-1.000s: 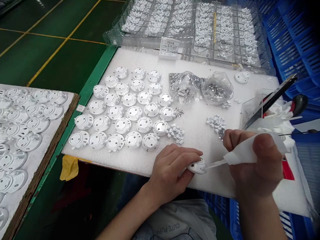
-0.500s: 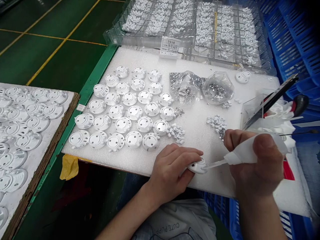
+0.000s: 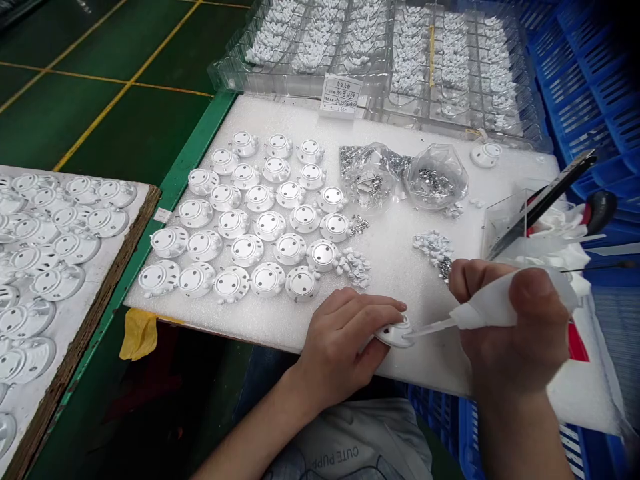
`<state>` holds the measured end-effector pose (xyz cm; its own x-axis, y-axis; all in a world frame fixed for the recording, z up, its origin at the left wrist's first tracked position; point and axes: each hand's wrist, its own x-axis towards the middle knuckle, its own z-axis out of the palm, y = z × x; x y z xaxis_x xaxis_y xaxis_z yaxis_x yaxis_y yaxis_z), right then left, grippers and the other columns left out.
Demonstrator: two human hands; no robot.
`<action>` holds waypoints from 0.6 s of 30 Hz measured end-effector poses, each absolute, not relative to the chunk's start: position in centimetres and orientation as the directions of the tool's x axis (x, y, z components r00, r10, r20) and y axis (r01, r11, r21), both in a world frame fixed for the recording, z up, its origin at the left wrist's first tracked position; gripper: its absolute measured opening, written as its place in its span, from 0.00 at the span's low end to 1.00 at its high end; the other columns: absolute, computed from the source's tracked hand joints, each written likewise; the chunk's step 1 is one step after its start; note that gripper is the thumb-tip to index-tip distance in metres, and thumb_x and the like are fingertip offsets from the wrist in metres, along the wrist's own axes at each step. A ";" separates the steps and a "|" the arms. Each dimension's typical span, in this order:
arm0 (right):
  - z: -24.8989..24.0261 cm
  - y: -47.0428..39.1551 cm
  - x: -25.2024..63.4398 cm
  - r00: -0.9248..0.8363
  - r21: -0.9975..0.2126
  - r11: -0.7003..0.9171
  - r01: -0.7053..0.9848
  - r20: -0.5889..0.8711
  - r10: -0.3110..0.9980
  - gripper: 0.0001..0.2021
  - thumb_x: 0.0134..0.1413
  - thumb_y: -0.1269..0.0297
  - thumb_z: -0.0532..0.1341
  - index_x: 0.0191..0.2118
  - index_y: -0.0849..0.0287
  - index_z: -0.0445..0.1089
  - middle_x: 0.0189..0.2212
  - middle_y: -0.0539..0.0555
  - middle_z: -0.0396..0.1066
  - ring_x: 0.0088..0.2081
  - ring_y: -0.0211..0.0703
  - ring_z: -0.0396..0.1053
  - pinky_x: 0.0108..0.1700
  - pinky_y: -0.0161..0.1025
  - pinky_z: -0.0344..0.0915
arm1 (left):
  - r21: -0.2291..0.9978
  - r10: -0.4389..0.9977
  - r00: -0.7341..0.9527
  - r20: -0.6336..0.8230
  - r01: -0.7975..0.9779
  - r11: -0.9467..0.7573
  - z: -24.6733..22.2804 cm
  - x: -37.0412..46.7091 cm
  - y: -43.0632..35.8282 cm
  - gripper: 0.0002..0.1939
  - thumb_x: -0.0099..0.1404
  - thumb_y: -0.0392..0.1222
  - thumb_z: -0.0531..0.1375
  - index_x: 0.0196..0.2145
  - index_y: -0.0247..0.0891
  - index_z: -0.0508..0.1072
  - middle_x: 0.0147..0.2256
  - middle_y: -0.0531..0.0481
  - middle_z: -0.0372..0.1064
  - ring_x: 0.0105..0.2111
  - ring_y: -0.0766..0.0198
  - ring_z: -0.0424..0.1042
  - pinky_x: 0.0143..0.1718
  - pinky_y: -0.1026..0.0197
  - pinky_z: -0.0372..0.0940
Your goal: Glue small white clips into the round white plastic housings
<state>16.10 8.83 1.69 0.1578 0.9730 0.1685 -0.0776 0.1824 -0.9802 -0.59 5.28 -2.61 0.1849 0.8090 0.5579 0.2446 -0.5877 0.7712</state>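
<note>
Near the front edge of the white foam sheet (image 3: 240,320), my left hand (image 3: 345,337) is closed on a round white disc part (image 3: 397,333), its fingers covering the left side of it. My right hand (image 3: 510,333) is wrapped round a translucent white squeeze bottle (image 3: 487,308), held tilted with the thumb on top. The bottle's thin nozzle points left and its tip meets the right rim of the disc, or is just beside it. A small pile of white pieces (image 3: 354,268) lies beyond my left hand. Another white pile (image 3: 433,245) lies beyond the bottle.
Rows of similar white discs (image 3: 260,227) fill the foam's left side. Two clear bags of small metal parts (image 3: 435,179) sit behind. Clear compartment trays (image 3: 360,53) stand at the back. A clear box (image 3: 507,220) holding black-handled tools is at right, near a blue crate (image 3: 585,87).
</note>
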 end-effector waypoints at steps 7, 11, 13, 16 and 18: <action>1.7 8.8 16.1 0.159 -0.980 0.181 -0.080 0.167 0.973 0.31 0.56 0.47 0.68 0.15 0.57 0.52 0.14 0.46 0.40 0.18 0.34 0.38 0.23 0.41 0.39 | 0.775 0.811 0.186 0.554 0.241 -0.584 -2.7 -0.6 5.2 0.07 0.70 0.30 0.57 0.43 0.38 0.71 0.44 0.44 0.82 0.39 0.60 0.81 0.38 0.58 0.67; 1.7 8.9 15.9 0.178 -0.966 0.234 -0.112 0.213 0.961 0.32 0.58 0.51 0.67 0.15 0.57 0.50 0.13 0.46 0.39 0.17 0.34 0.36 0.22 0.42 0.40 | 0.777 0.813 0.185 0.552 0.241 -0.582 -2.7 -0.6 5.3 0.08 0.71 0.31 0.57 0.44 0.39 0.71 0.44 0.45 0.82 0.39 0.60 0.81 0.38 0.58 0.67; 1.7 9.0 15.9 0.181 -0.967 0.234 -0.104 0.213 0.960 0.32 0.58 0.50 0.67 0.15 0.57 0.50 0.13 0.46 0.39 0.18 0.34 0.35 0.22 0.42 0.41 | 0.779 0.816 0.186 0.548 0.241 -0.578 -2.7 -0.6 5.2 0.08 0.71 0.31 0.57 0.44 0.39 0.71 0.44 0.45 0.83 0.39 0.60 0.81 0.38 0.58 0.68; 1.7 9.3 16.0 0.192 -0.967 0.234 -0.100 0.212 0.958 0.33 0.57 0.46 0.67 0.15 0.57 0.50 0.13 0.46 0.38 0.17 0.34 0.37 0.21 0.42 0.41 | 0.782 0.817 0.187 0.545 0.240 -0.576 -2.6 -0.6 5.2 0.08 0.71 0.31 0.57 0.44 0.39 0.71 0.44 0.45 0.83 0.39 0.60 0.81 0.38 0.58 0.68; 1.8 9.6 16.3 0.168 -0.967 0.217 -0.134 0.193 0.967 0.34 0.57 0.41 0.66 0.15 0.57 0.50 0.14 0.46 0.39 0.18 0.34 0.39 0.20 0.41 0.43 | 0.782 0.818 0.183 0.545 0.241 -0.575 -2.6 -0.6 5.2 0.08 0.71 0.30 0.57 0.44 0.39 0.71 0.44 0.45 0.83 0.39 0.59 0.81 0.38 0.58 0.68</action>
